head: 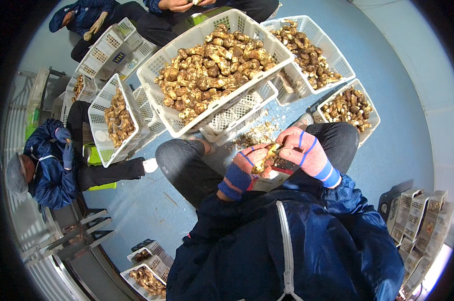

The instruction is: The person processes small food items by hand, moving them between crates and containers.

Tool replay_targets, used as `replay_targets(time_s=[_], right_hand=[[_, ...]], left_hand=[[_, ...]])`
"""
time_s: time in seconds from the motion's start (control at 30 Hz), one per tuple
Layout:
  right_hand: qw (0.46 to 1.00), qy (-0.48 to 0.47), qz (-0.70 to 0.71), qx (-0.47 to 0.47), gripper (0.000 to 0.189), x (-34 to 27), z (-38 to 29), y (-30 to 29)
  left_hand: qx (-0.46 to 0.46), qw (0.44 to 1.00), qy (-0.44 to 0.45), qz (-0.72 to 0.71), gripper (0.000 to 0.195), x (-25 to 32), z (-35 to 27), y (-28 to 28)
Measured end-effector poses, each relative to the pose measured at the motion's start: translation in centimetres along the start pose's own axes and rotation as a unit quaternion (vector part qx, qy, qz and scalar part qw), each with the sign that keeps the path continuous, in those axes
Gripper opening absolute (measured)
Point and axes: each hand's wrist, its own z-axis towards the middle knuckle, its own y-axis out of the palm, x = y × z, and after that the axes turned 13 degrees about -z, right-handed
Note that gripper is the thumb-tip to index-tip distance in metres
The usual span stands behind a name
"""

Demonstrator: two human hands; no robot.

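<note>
My left hand (pixel 246 165), in a pink and blue knitted glove, grips a brown and cream mushroom (pixel 264 162) over my lap. The fingers of my right hand (pixel 304 150), gloved alike, close around the mushroom's upper end. Whether a small blade is also in that hand is hidden. Below the hands a red strip (pixel 282 171) shows; what it belongs to is unclear. Pale and brown trimmings (pixel 259 134) lie on the floor between my feet. Ahead of my knees stands a large white plastic crate (pixel 155 98) heaped with mushrooms.
More mushroom crates stand at right, a tall one (pixel 343 64) and a smaller one (pixel 373 119). At left is another crate (pixel 99 113), beside a seated person (pixel 54 165). Two more people sit at the far side. Stacked crates (pixel 415 222) are behind me at right.
</note>
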Motion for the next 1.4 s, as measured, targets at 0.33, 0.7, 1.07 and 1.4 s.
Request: replay_targets(time_s=[0.33,0.7,1.07,1.4], right_hand=[[0.981,0.167,0.085,0.049,0.018,0.9,-0.1,0.4],[0.957,0.202,0.200,0.055,0.017,1.2,-1.6,1.2],[0.951,0.203,0.232,0.018,0.021,-0.2,-1.8,0.1],[0.934,0.247,0.251,0.061,0.019,0.4,-1.6,0.3]], left_hand=[[0.080,0.965,-0.214,-0.128,0.029,4.1,1.5,0.8],[0.068,0.996,-0.001,0.057,0.026,1.7,0.6,1.2],[-0.014,0.997,-0.070,0.012,0.027,2.7,-0.1,0.8],[0.116,0.880,-0.315,-0.337,0.035,1.4,-0.1,1.7]])
